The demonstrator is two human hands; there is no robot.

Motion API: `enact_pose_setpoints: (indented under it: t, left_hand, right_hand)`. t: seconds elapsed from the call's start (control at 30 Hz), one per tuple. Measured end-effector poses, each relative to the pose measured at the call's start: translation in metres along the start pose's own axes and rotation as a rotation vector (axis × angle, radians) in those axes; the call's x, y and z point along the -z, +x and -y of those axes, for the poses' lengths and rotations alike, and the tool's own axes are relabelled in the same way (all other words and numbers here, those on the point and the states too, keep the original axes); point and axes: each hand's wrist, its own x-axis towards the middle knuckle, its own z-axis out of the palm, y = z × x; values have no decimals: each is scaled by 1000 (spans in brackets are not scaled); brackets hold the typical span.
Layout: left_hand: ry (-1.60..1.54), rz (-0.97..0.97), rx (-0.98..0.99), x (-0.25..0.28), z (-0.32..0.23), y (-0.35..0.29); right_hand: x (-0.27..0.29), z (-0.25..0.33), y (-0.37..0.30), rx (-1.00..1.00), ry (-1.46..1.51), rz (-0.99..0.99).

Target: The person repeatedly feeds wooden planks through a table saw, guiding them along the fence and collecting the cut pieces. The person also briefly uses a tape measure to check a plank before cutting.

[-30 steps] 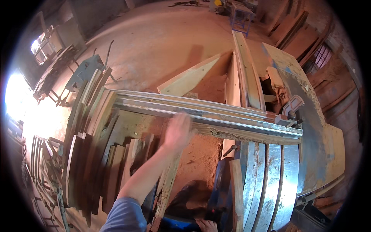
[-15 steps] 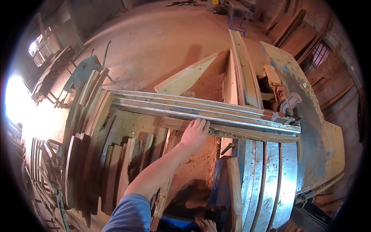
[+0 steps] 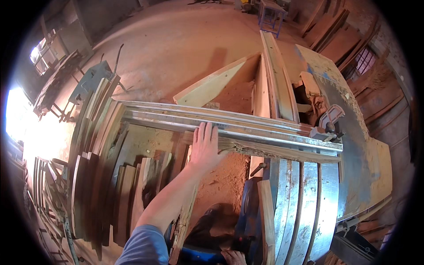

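My left hand lies across a rough-edged wooden board, its fingers stretched forward onto the long metal rail beside it. The thumb points right, along the board's near side. The board runs along the rail, its right end over the ribbed metal table of a machine. Low at the bottom edge, my right hand shows only in part, near a blue surface; whether its fingers hold anything is hidden.
Several wooden boards stand in a row at the left. A clamp-like metal stop sits at the rail's right end. Beyond the rail, a long plank and an angled wooden piece extend away. Sawdust covers the floor below.
My left hand has slid left along the board, and its fingers now reach straighter over the rail. The view has shifted slightly; the right hand stays low at the bottom edge.
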Motion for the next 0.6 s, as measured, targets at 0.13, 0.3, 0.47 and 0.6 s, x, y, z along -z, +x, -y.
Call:
enact_pose_setpoints:
  t: [0.13,0.3,0.47,0.6]
  left_hand:
    - [93,-22,47,-5,19,-9]
    - [107,152,-340,-24,-14,-5]
    - [44,31,-357,-55,-29,13]
    - [103,9,-376,-52,-27,16]
  right_hand:
    - [4,7,5,-11,12,-1]
    - [-5,-1,2,-31,39,-9]
    - [5,10,11,-97,79,62]
    - [-8,3,11,-20,16,-73]
